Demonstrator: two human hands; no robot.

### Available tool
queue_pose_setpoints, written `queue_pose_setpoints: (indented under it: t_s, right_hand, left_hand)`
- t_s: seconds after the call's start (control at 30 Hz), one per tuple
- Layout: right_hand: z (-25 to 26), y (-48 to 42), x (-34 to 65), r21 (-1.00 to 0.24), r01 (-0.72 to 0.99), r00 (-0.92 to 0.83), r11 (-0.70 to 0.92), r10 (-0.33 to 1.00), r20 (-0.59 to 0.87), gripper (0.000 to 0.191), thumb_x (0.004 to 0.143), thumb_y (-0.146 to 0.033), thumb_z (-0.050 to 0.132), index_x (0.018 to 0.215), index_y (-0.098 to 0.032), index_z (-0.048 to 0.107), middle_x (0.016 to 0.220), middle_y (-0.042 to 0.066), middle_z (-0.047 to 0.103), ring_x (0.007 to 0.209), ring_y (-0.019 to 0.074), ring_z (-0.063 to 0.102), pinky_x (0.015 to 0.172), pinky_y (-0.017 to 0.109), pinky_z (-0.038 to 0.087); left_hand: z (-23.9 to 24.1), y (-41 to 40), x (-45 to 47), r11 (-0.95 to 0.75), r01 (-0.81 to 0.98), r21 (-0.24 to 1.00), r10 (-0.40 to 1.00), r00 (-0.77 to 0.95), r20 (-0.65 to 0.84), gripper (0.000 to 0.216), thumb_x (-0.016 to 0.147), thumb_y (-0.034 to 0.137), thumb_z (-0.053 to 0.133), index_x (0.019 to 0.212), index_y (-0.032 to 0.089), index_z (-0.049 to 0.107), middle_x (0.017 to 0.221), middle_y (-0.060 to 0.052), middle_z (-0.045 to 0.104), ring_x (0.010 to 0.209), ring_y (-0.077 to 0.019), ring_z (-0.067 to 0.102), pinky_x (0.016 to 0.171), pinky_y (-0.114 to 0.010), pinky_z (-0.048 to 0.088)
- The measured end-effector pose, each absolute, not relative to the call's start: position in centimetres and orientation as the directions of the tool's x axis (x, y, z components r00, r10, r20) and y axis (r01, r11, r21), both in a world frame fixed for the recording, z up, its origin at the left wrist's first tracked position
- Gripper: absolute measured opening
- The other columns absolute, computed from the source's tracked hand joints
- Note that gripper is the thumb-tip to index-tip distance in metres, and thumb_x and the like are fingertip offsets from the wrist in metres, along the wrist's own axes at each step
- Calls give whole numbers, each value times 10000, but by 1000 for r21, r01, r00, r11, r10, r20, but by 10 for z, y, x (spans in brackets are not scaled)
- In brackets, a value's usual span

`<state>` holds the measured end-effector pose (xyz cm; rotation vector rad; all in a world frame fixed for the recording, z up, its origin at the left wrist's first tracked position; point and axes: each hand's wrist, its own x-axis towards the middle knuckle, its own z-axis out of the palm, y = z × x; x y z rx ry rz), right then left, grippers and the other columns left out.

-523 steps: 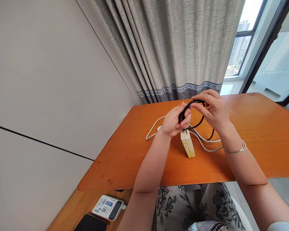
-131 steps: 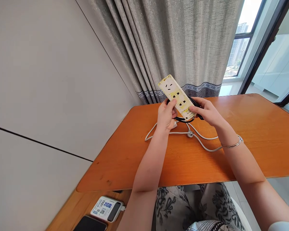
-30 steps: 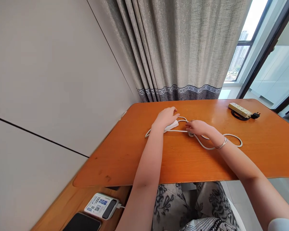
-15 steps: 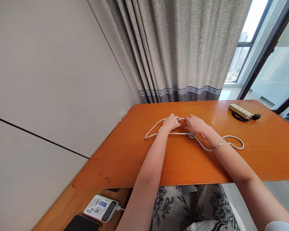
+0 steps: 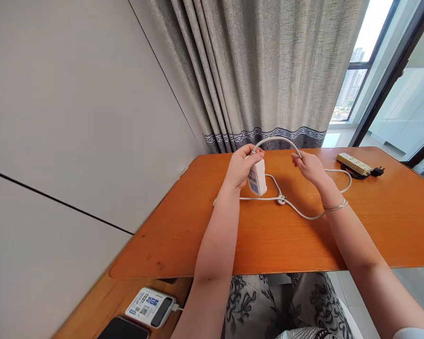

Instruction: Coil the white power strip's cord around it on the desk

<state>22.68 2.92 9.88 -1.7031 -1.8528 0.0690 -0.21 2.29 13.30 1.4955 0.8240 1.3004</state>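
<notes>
My left hand (image 5: 242,165) is wrapped round a white power strip (image 5: 257,178), raised above the table with its socket face turned partly toward me. From its top end a white cable (image 5: 277,138) arches across to my right hand (image 5: 309,165), whose fingers are closed on it. More of the cable lies in loose loops on the tabletop, crossing under my hands and out past my right wrist. The white plug (image 5: 281,199) rests on the table between my forearms, against the cable.
On the orange wooden table (image 5: 183,235), a yellowish power strip (image 5: 354,164) with a black cord and plug (image 5: 378,172) lies at the back right. A white power bank (image 5: 150,307) and a dark phone (image 5: 123,328) sit lower left. A curtain (image 5: 268,70) hangs behind; a wall (image 5: 74,117) stands left.
My left hand has lifted the white power strip off the table. My right hand has moved right and up with the cable, which now arches between both hands.
</notes>
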Motion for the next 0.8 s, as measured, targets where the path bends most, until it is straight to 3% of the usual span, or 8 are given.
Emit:
queue_pose_setpoints:
  t_s: [0.07, 0.2, 0.33, 0.53, 0.7, 0.8]
  right_hand:
    - [103, 26, 229, -446, 882, 44, 153, 915, 401, 395, 1040, -410, 291, 852, -223, 583, 795, 84, 675, 761, 236, 626, 654, 297, 379]
    - [109, 17, 224, -419, 898, 78, 137, 886, 458, 372, 1039, -416, 298, 909, -227, 590, 814, 90, 699, 739, 246, 627, 600, 290, 311]
    - [112, 7, 210, -364, 915, -4, 172, 908, 418, 277, 1026, -377, 375, 983, -213, 595, 860, 97, 726, 736, 243, 643, 590, 288, 296]
    - [120, -9, 190, -326, 920, -107, 219, 938, 330, 311, 983, -370, 530, 1235, -188, 551, 906, 69, 749, 784, 241, 675, 645, 300, 375]
    - [120, -12, 198, -83, 966, -192, 243, 898, 396, 260, 976, -355, 536, 1142, -168, 609, 990, 123, 747, 941, 299, 668, 810, 380, 418]
    - [118, -7, 211, -28, 961, -223, 275, 832, 508, 253, 997, -297, 467, 1130, -171, 641, 1051, 141, 726, 991, 296, 641, 849, 394, 407]
  left_hand:
    - [138, 14, -1, -300, -87, 950, 901, 301, 312, 310, 662, 397, 754, 679, 193, 522, 642, 29, 577, 599, -104, 529, 563, -230, 384]
    - [142, 0, 4, -280, -154, 948, 802, 505, 319, 464, 732, 550, 762, 664, 211, 451, 494, 69, 406, 635, -129, 596, 591, -230, 402]
    - [143, -16, 10, -190, -192, 963, 699, 662, 270, 537, 771, 721, 668, 715, 217, 490, 460, 82, 346, 457, -109, 470, 487, -254, 336]
    - [152, -21, 17, -204, -389, 898, 868, 353, 350, 417, 915, 614, 572, 806, 212, 554, 497, 94, 276, 366, -57, 269, 430, -245, 280]
    - [155, -2, 2, -380, -444, 812, 906, -3, 423, 377, 948, 569, 542, 813, 219, 577, 586, 54, 506, 370, -44, 308, 416, -245, 313]
    - [153, 7, -11, -497, -375, 782, 865, -147, 479, 386, 932, 592, 553, 811, 227, 591, 653, 32, 615, 366, -46, 342, 398, -252, 308]
